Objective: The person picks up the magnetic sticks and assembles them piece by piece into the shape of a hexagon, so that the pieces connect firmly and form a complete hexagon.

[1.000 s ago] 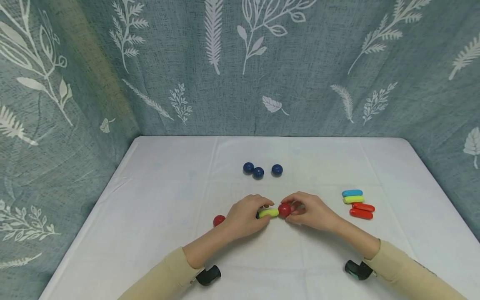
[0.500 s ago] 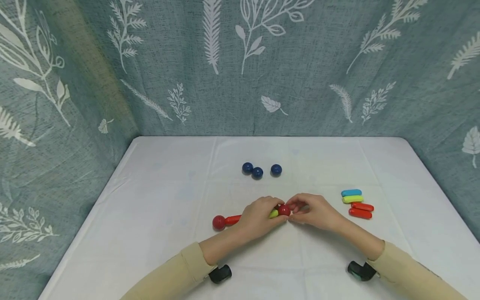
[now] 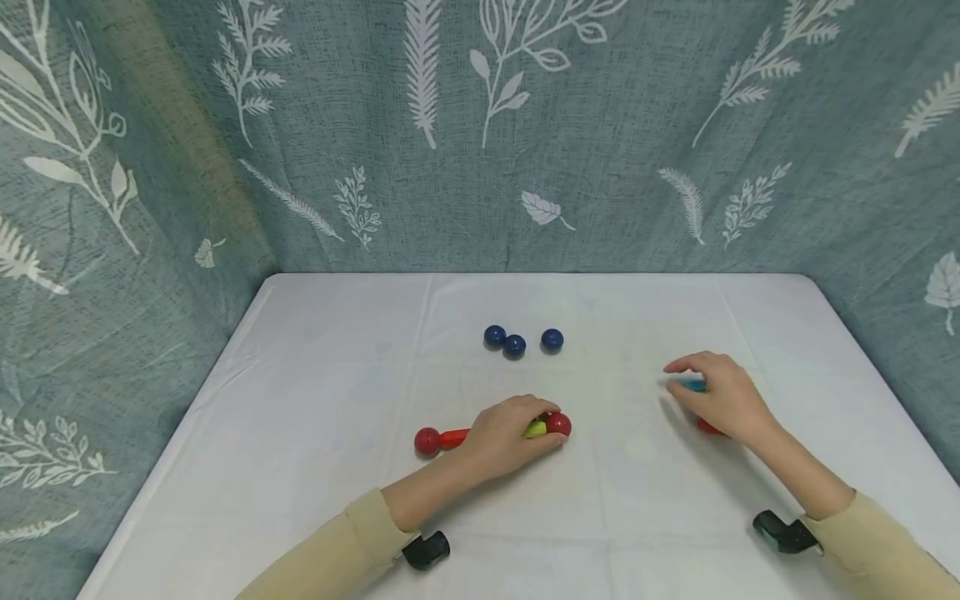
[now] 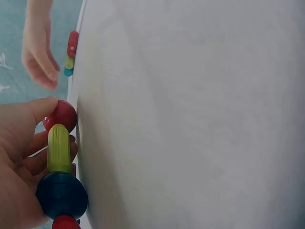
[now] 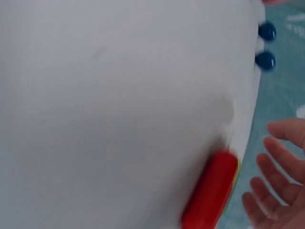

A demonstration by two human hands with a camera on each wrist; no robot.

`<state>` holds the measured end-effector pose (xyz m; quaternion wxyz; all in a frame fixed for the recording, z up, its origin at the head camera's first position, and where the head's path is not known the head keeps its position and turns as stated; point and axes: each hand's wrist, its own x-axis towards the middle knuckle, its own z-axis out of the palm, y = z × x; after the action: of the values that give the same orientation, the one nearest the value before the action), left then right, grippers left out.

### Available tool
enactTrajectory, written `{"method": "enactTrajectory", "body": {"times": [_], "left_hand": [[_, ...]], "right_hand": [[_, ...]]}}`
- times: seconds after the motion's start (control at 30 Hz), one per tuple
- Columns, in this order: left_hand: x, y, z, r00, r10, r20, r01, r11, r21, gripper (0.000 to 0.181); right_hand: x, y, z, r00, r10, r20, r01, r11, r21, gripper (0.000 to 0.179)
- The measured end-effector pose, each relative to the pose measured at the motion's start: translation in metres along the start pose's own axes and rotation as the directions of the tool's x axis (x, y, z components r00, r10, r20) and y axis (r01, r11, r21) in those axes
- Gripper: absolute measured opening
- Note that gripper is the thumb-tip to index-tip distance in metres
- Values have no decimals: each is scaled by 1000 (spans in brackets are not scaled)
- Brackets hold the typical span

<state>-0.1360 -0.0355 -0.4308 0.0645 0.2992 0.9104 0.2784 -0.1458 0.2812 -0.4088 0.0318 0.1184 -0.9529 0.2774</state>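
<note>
My left hand (image 3: 504, 435) grips a joined row of toy rods and balls lying across the middle of the table. In the left wrist view the thumb touches its red end ball (image 4: 61, 116); then come a yellow-green rod (image 4: 58, 151) and a dark blue ball (image 4: 62, 195). Past the wrist side, a red rod (image 3: 454, 438) and another red ball (image 3: 427, 442) stick out. My right hand (image 3: 722, 400) hovers, fingers apart and holding nothing, over the loose rods at the right. It partly covers a blue rod (image 3: 694, 385) and a red rod (image 3: 709, 427).
Several things lie on the white-covered table (image 3: 315, 358). Three dark blue balls sit farther back: a left one (image 3: 495, 337), a middle one (image 3: 514, 347) and a right one (image 3: 552, 340). A patterned green-blue curtain (image 3: 465, 217) hangs behind the table's far edge.
My right hand has left the red end ball and moved right to the loose rods. The left hand slid along to the end ball; the row has shifted slightly left.
</note>
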Motion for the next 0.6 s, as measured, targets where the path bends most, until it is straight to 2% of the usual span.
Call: {"method": "enactTrajectory", "body": {"times": [0.1,0.23,0.6], "left_hand": [[-2,-1,-1,1000,1,-4,-1,1000,-8,39],[-3,-3,-2,1000,9,-12,-9,1000,-8,39],[-4,-5,-2,1000,16,-21,-17,1000,-12,39]], "right_hand": [[-1,10,-10,997,70,29,-69,997,-21,26],[-2,16,-14,989,127,70,-126,992,-18,29],[9,11,2,994,58,96,-61,998,28,25]]}}
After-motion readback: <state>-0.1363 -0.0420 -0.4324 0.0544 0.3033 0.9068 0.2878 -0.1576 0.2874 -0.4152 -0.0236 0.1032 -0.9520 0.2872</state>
